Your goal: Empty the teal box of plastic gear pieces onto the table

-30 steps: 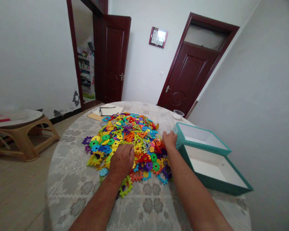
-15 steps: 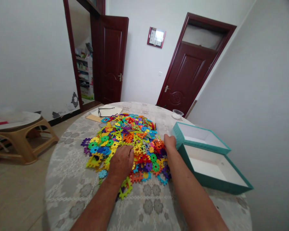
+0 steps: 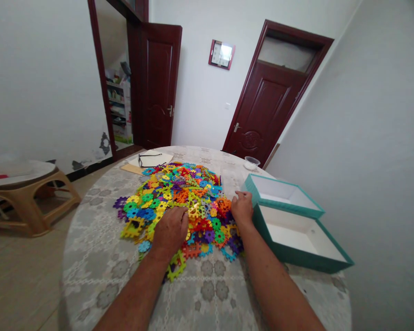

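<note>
Two bare hands rest on the heap of bright plastic interlocking pieces (image 3: 179, 195) at frame centre: left hand (image 3: 170, 230) palm-down, fingers curled (grip hidden), right hand (image 3: 242, 208) loosely spread at its right edge. Both teal cardboard box halves (image 3: 290, 216), centre right, hold nothing; all pieces remain on the lace-covered round table (image 3: 100, 276).

Fingers (image 3: 185, 212) hidden among plastic pieces (image 3: 179, 193)

We see bright, even daylight, soft shadows under the forearms, and wide-angle bending of walls toward the frame's edges.
</note>
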Tool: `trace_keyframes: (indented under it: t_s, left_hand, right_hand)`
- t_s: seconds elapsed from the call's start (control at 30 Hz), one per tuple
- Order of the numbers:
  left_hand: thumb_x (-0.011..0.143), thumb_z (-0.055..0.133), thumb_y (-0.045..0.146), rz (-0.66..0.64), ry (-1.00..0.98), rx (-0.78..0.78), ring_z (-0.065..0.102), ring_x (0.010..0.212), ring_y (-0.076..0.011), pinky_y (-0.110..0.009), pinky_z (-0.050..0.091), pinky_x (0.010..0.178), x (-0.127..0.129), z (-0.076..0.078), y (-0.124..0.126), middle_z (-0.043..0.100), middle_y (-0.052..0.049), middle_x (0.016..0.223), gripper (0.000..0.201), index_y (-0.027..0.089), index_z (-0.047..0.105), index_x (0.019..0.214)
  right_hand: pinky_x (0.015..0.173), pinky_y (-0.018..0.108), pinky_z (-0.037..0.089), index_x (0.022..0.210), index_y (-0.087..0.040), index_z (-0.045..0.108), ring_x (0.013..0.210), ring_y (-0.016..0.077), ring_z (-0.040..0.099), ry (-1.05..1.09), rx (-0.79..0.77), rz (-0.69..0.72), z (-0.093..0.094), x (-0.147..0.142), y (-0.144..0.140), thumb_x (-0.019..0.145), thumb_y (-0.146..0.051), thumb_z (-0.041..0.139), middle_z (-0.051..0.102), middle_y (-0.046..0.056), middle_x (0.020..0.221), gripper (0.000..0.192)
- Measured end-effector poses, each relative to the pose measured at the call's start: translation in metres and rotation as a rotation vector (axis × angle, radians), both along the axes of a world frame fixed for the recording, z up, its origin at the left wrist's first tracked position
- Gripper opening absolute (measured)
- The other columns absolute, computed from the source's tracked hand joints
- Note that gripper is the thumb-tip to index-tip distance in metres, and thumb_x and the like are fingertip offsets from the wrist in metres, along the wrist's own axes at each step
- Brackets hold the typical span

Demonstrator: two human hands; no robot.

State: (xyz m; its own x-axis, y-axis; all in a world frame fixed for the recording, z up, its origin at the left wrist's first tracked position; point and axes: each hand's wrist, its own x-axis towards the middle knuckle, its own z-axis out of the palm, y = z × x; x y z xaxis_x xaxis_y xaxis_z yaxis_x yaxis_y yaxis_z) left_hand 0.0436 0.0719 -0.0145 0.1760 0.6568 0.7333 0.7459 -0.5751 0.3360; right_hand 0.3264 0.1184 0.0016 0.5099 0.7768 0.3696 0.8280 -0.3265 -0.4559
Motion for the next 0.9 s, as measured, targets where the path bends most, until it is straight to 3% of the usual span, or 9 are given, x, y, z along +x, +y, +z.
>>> trace_keyframes:
  t_s: [0.1, 0.23, 0.4, 0.6, 0.73, 0.9]
  left_hand:
    - [0.100, 0.050, 0.019, -0.001, 0.012, -0.006, 0.070, 0.091, -0.0252, -0.040, 0.057, 0.086, -0.001, 0.001, 0.000, 0.075, -0.008, 0.097, 0.016, 0.020, 0.066, 0.101]
    - [0.099, 0.051, 0.018, 0.008, 0.014, -0.007, 0.070, 0.093, -0.0253, -0.040, 0.057, 0.088, -0.001, 0.000, 0.000, 0.075, -0.008, 0.099, 0.016, 0.021, 0.066, 0.103]
    - [0.100, 0.050, 0.019, 0.011, 0.014, -0.019, 0.070, 0.094, -0.0255, -0.040, 0.056, 0.088, -0.002, 0.000, -0.002, 0.075, -0.009, 0.099, 0.016, 0.021, 0.067, 0.103]
    - [0.099, 0.052, 0.017, 0.012, -0.024, -0.022, 0.069, 0.096, -0.0249, -0.041, 0.056, 0.091, -0.003, 0.001, -0.003, 0.074, -0.009, 0.101, 0.015, 0.020, 0.066, 0.104]
    - [0.098, 0.053, 0.016, 0.052, -0.039, -0.019, 0.067, 0.103, -0.0264, -0.043, 0.055, 0.097, -0.005, 0.000, -0.002, 0.073, -0.010, 0.104, 0.017, 0.019, 0.066, 0.108]
    - [0.096, 0.056, 0.017, 0.105, 0.036, -0.100, 0.065, 0.109, -0.0270, -0.044, 0.052, 0.103, -0.008, 0.005, -0.005, 0.072, -0.010, 0.110, 0.019, 0.021, 0.066, 0.112]
  right_hand:
    - [0.096, 0.033, 0.046, 0.121, -0.022, 0.075, 0.109, 0.0239, 0.065, -0.045, -0.065, 0.023, 0.001, 0.004, 0.006, 0.100, -0.029, 0.051, 0.061, 0.013, 0.131, 0.033]
    - [0.088, 0.034, 0.047, 0.119, -0.022, 0.077, 0.104, 0.0244, 0.066, -0.078, -0.122, -0.012, 0.000, 0.010, 0.016, 0.101, -0.032, 0.052, 0.066, 0.014, 0.119, 0.032]
    - [0.086, 0.034, 0.048, 0.119, -0.023, 0.076, 0.106, 0.0253, 0.066, -0.109, -0.131, -0.037, -0.001, 0.009, 0.018, 0.101, -0.032, 0.053, 0.065, 0.015, 0.119, 0.031]
    - [0.090, 0.040, 0.049, 0.124, -0.013, 0.072, 0.106, 0.0293, 0.066, -0.139, -0.073, 0.010, 0.007, 0.002, 0.001, 0.100, -0.026, 0.051, 0.061, 0.022, 0.125, 0.034]
    - [0.104, 0.040, 0.046, 0.126, -0.014, 0.069, 0.119, 0.0283, 0.060, -0.182, 0.005, 0.176, 0.017, -0.016, -0.028, 0.100, -0.024, 0.050, 0.061, 0.017, 0.128, 0.033]
    - [0.112, 0.046, 0.044, 0.117, -0.019, 0.070, 0.120, 0.0273, 0.057, -0.247, 0.273, 0.695, 0.016, -0.048, -0.095, 0.101, -0.026, 0.052, 0.063, 0.013, 0.123, 0.024]
